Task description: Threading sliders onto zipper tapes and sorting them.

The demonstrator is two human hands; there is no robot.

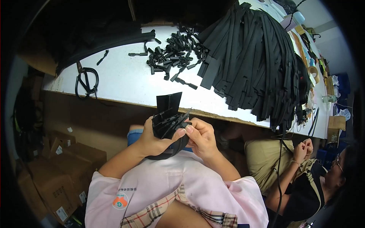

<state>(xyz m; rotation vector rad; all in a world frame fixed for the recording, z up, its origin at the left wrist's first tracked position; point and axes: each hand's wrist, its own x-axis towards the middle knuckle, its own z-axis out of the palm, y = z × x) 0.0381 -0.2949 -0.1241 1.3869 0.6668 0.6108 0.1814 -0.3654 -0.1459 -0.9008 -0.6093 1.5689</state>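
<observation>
Brown cardboard boxes (57, 171) stacked lower left, white labels (61, 214) on sides; another box (335, 127) far right.

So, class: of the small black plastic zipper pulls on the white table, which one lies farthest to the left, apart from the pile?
The lone black zipper pull beside the black-handled scissors.
</observation>
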